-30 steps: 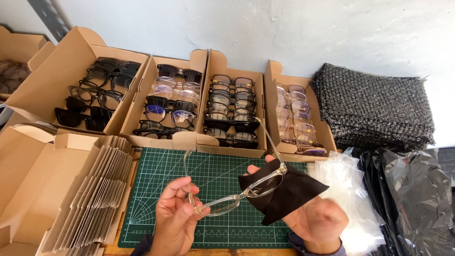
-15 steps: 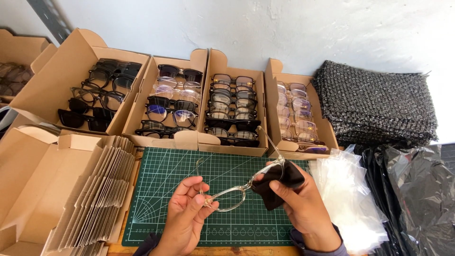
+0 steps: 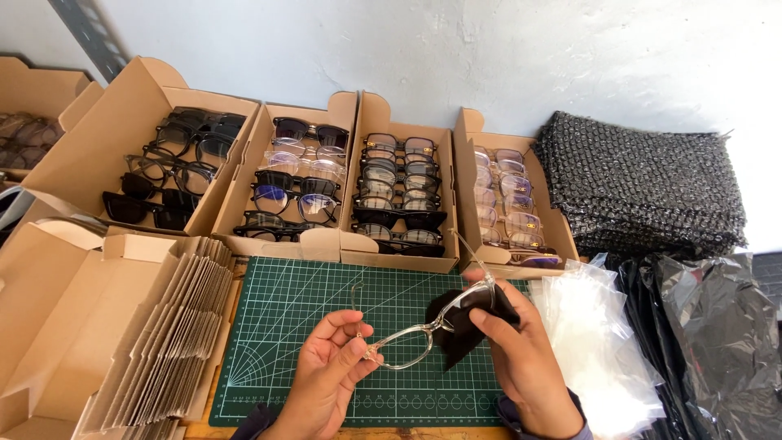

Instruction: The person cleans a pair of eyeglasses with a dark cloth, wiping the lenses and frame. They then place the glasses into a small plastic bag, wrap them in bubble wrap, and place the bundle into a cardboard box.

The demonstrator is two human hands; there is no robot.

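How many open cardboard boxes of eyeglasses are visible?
5: four in a row behind the green cutting mat, at; a fifth, cropped, far left.

Bright, even daylight, diffuse, seemingly from upper right: the white wall [image 3: 521,57] is brightest there. Shadows soft and short; faint ones under the cardboard boxes [image 3: 407,261] and under both hands on the green cutting mat [image 3: 277,326]. Mild glare on the black plastic bags [image 3: 717,326] and clear sleeves [image 3: 595,342]. Small lens reflections on the boxed glasses [image 3: 399,191]. Focus sharp centre-frame. Wide-angle distortion bends the edges; left corner boxes look stretched. No motion blur visible.
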